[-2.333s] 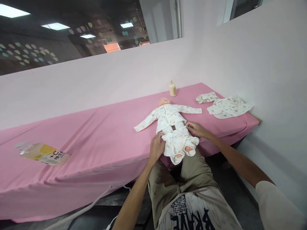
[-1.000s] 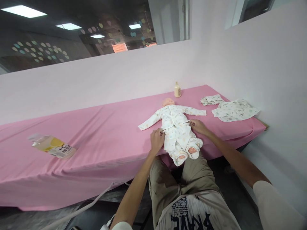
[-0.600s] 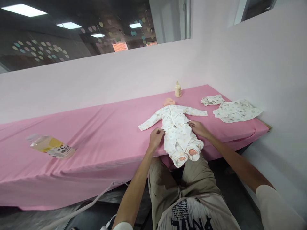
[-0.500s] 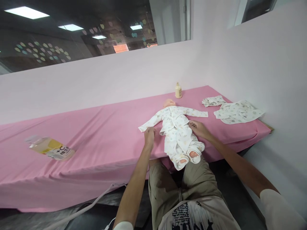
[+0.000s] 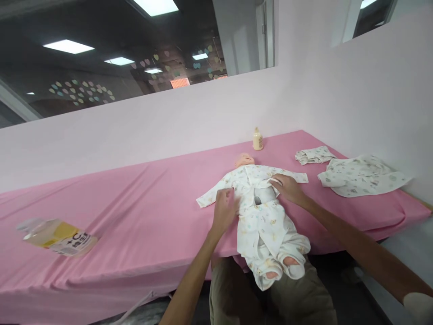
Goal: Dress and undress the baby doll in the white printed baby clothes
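A baby doll (image 5: 245, 160) lies on its back on the pink table (image 5: 142, 203), its feet hanging over the near edge. It wears a white printed top (image 5: 237, 183) and matching trousers (image 5: 267, 230). My left hand (image 5: 223, 207) pinches the left flap of the top at the doll's waist. My right hand (image 5: 286, 187) grips the right flap and holds it pulled aside. The doll's bare belly shows between the two flaps.
A small cream bottle (image 5: 257, 139) stands by the wall behind the doll's head. A folded printed cloth (image 5: 313, 155) and a spread printed garment (image 5: 361, 175) lie at the right. A plastic drink bottle (image 5: 56, 237) lies on its side at the left.
The trousers came up to the doll's waist. Both hands then moved from the waistband to the top's flaps and parted them. The camera has come closer.
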A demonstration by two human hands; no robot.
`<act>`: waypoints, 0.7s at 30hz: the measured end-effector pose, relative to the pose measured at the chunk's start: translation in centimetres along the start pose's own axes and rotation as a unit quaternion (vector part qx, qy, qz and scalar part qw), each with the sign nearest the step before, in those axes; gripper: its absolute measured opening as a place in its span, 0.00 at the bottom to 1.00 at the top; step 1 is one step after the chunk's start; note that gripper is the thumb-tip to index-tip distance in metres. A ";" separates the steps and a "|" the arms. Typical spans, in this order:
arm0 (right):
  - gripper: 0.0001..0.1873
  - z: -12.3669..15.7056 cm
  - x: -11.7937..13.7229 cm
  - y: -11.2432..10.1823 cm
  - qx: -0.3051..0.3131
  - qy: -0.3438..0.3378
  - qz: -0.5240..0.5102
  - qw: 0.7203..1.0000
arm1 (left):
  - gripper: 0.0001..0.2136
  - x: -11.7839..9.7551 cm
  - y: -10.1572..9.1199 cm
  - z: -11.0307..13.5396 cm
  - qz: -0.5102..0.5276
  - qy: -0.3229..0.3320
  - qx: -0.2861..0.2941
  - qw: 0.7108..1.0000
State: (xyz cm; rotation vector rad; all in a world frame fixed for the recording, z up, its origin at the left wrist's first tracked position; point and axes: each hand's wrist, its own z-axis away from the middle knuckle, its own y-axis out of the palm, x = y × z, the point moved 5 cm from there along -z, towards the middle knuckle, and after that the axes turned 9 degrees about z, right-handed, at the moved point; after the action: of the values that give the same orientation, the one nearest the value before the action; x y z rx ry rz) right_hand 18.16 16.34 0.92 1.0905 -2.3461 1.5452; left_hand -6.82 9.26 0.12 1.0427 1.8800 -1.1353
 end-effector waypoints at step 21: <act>0.09 3.4 10.8 1.0 0.030 -0.158 0.079 0.984 | 0.22 4.2 2.3 -4.2 0.301 -0.270 0.087 0.911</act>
State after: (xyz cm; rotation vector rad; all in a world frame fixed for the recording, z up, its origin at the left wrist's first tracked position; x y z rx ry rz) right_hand 10.58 8.37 3.61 1.2764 -2.6655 1.6068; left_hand -7.26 14.94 -2.72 1.1473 0.9403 -1.0761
